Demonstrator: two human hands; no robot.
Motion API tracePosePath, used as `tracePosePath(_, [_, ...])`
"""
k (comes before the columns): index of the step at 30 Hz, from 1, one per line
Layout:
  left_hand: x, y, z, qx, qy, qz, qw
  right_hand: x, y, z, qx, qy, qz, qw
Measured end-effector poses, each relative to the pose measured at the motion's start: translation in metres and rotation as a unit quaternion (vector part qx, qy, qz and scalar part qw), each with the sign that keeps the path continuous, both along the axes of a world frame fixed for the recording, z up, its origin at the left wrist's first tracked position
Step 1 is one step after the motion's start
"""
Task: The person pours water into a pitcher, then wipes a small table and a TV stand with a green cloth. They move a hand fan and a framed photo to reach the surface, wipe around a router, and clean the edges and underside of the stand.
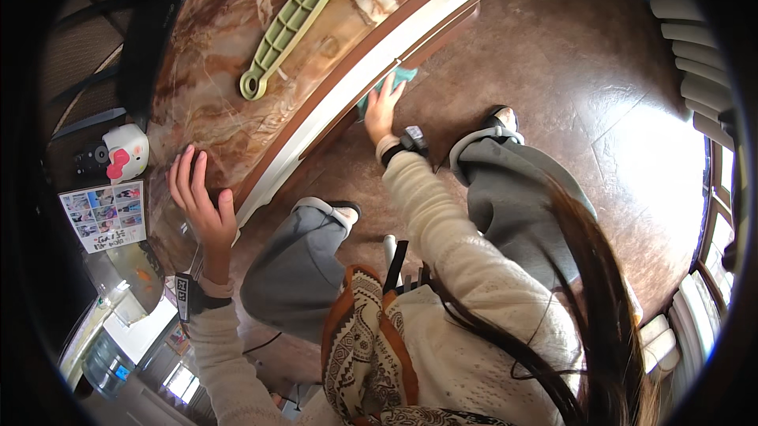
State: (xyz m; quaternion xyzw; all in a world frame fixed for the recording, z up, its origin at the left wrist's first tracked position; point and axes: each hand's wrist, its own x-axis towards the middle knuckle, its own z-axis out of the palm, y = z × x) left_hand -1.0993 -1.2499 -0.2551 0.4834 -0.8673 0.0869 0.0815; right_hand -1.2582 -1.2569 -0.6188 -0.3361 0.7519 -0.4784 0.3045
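My right hand [382, 111] is at the white drawer front [331, 107] of a low cabinet, with a teal cloth [405, 75] under its fingers. The cloth sticks out past the fingertips and below the palm. Over the near end of the brown marbled top [207, 112], my left hand [205, 204] has its fingers extended and holds nothing. Whether its fingertips touch the top I cannot tell. Farther along that surface lies a curved, ribbed olive-green plastic bar [290, 29] with a ring at its end.
Beside my left hand stand a white cat-faced figure [127, 153] with a pink bow, a photo sheet [106, 216] and a bowl with an orange fish [141, 275]. A black device [148, 53] stands behind. A water jug [106, 361] is lower left; a radiator [693, 65] lines the right.
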Motion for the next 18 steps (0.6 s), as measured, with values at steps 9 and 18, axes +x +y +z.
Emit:
tracePosePath(9, [0.0, 0.004, 0.0, 0.003, 0.004, 0.002, 1.0, 0.02, -0.004, 0.007, 0.049, 0.106, -0.08, 0.99])
tracePosePath(18, [0.004, 0.003, 0.0, 0.011, 0.011, 0.007, 1.0, 0.082, 0.03, 0.012, 0.032, -0.042, -0.025, 0.998])
